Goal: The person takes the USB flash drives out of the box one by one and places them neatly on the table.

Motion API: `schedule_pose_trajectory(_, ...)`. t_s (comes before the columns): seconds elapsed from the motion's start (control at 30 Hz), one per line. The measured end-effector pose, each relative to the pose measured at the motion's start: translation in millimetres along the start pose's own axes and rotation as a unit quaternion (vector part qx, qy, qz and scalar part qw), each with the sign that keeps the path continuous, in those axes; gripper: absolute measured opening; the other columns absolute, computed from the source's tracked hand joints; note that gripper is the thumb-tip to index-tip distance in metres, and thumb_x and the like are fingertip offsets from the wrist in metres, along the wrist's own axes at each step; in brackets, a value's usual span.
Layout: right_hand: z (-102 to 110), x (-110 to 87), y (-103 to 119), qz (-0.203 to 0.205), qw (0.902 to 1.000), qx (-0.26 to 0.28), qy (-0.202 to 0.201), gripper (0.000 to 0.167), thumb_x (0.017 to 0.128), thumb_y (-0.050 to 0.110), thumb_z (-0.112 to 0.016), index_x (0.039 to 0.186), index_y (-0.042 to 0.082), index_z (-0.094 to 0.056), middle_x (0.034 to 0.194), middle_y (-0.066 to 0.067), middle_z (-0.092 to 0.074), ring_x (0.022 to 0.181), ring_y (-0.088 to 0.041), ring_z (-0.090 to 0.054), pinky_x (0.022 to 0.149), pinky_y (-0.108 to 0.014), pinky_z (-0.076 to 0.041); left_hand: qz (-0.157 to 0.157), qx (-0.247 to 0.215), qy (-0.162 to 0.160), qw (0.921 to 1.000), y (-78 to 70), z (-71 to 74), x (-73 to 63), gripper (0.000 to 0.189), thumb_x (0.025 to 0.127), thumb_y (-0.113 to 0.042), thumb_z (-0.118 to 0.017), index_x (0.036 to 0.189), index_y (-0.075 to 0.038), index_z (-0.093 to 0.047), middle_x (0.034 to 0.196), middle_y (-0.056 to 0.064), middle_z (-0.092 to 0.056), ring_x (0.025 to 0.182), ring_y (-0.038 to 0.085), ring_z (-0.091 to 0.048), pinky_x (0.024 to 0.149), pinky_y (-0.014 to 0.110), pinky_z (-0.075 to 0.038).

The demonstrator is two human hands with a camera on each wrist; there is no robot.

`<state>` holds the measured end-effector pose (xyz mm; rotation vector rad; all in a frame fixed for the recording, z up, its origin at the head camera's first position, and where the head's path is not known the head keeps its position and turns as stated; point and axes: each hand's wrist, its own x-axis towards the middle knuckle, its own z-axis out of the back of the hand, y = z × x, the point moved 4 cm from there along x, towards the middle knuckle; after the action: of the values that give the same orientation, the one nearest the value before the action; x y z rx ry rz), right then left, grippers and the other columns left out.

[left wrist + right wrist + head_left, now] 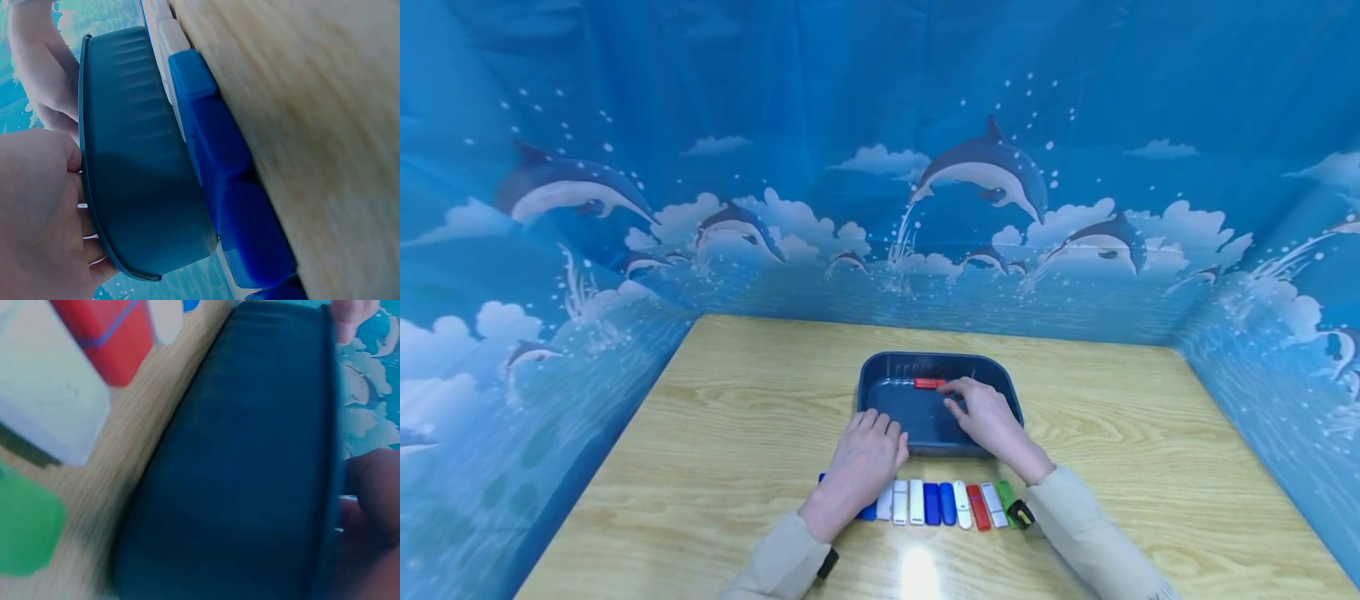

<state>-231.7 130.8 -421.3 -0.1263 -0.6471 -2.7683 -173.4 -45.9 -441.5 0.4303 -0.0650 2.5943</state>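
Observation:
A dark blue plastic tray stands on the wooden table, and a red USB stick lies inside it toward the back. My right hand reaches over the tray, index fingertip at the stick's right end, thumb apart from it. At the tray's front left corner, my left hand rests on the rim, its fingers reaching over the edge, as the left wrist view shows. Along the front of the tray runs a row of USB sticks, among them a white one, a red one and a green one.
The row's left end is partly hidden by my left hand and forearm. A black strap piece on the right wrist overlaps the row's right end. Blue dolphin-print curtains enclose the table at the back and sides.

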Motion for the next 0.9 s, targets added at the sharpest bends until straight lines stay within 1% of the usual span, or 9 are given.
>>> schedule_pose_trajectory(0.07,-5.8,5.9,-0.7,0.002,0.9998,-0.015,0.012,0.022,0.099,0.012,-0.065,0.119,0.006,-0.072,0.121,-0.014,-0.069,0.082,-0.023,-0.066,0.063,-0.036,-0.052,-0.004,0.001,-0.007,1.0000,-0.3,0.0,-0.3,0.032,0.105,-0.032,-0.049,0.101,-0.010,-0.072,0.095,0.003,-0.070,0.097,0.021,-0.062,0.097,0.039,-0.050)
schedule_pose_trajectory(0.13,-11.3,11.1,-2.0,0.005,0.9994,-0.024,0.026,0.025,0.100,0.011,-0.064,0.123,0.004,-0.070,0.125,-0.015,-0.067,0.097,-0.029,-0.068,0.076,-0.043,-0.057,-0.007,0.002,-0.012,0.9999,-0.4,-0.5,-0.5,0.032,0.105,-0.032,-0.050,0.100,-0.010,-0.072,0.094,0.003,-0.070,0.097,0.021,-0.062,0.097,0.038,-0.050)
schedule_pose_trajectory(0.2,-16.6,15.8,-3.8,0.007,0.9986,-0.033,0.040,0.028,0.100,0.010,-0.062,0.127,0.004,-0.068,0.130,-0.016,-0.065,0.114,-0.033,-0.065,0.091,-0.048,-0.055,-0.008,0.002,-0.015,0.9999,-0.5,-1.0,-0.5,0.031,0.105,-0.032,-0.050,0.099,-0.010,-0.072,0.094,0.003,-0.069,0.096,0.021,-0.062,0.096,0.038,-0.050)
schedule_pose_trajectory(0.27,-21.0,19.6,-5.4,0.013,0.9979,-0.037,0.052,0.031,0.101,0.009,-0.061,0.131,0.003,-0.066,0.136,-0.018,-0.062,0.122,-0.036,-0.061,0.099,-0.052,-0.051,-0.007,0.002,-0.015,0.9999,-0.5,-1.4,-0.8,0.031,0.105,-0.032,-0.050,0.099,-0.010,-0.072,0.095,0.003,-0.070,0.097,0.021,-0.062,0.097,0.038,-0.050)
schedule_pose_trajectory(0.33,-24.9,22.8,-7.0,0.017,0.9972,-0.041,0.060,0.033,0.101,0.008,-0.061,0.133,0.002,-0.064,0.139,-0.018,-0.060,0.126,-0.037,-0.058,0.103,-0.054,-0.048,-0.006,0.003,-0.013,0.9999,-0.5,-1.9,-1.1,0.031,0.105,-0.032,-0.050,0.099,-0.010,-0.072,0.095,0.003,-0.070,0.097,0.021,-0.062,0.097,0.038,-0.049)
schedule_pose_trajectory(0.47,-30.1,26.5,-9.7,0.017,0.9969,-0.044,0.063,0.034,0.100,0.009,-0.062,0.133,0.002,-0.064,0.138,-0.018,-0.061,0.126,-0.036,-0.058,0.105,-0.055,-0.046,-0.003,0.004,-0.007,1.0000,-1.1,-2.0,-1.4,0.032,0.105,-0.033,-0.049,0.100,-0.010,-0.072,0.095,0.003,-0.070,0.097,0.021,-0.062,0.097,0.038,-0.050)
schedule_pose_trajectory(0.63,-31.1,28.3,-11.6,0.012,0.9972,-0.048,0.056,0.034,0.097,0.012,-0.068,0.130,0.002,-0.066,0.129,-0.017,-0.065,0.119,-0.034,-0.062,0.101,-0.052,-0.049,0.001,0.003,0.005,1.0000,-1.7,-1.7,-0.1,0.034,0.106,-0.034,-0.048,0.102,-0.011,-0.072,0.097,0.003,-0.070,0.098,0.021,-0.061,0.098,0.038,-0.049)
schedule_pose_trajectory(0.77,-29.1,29.8,-11.5,0.016,0.9974,-0.057,0.042,0.029,0.092,0.008,-0.074,0.121,0.003,-0.072,0.118,-0.014,-0.069,0.110,-0.032,-0.065,0.095,-0.048,-0.053,0.005,0.002,0.012,0.9999,-1.3,-1.3,0.8,0.035,0.106,-0.035,-0.047,0.104,-0.010,-0.072,0.099,0.004,-0.070,0.100,0.021,-0.062,0.099,0.039,-0.049)
schedule_pose_trajectory(0.9,-27.9,31.2,-12.0,0.003,0.9978,-0.052,0.040,0.019,0.088,0.004,-0.077,0.107,0.007,-0.078,0.107,-0.010,-0.071,0.100,-0.029,-0.066,0.090,-0.045,-0.055,0.007,0.000,0.012,0.9999,-0.3,-0.6,0.6,0.035,0.106,-0.035,-0.047,0.104,-0.010,-0.072,0.099,0.004,-0.070,0.099,0.021,-0.061,0.099,0.039,-0.049)
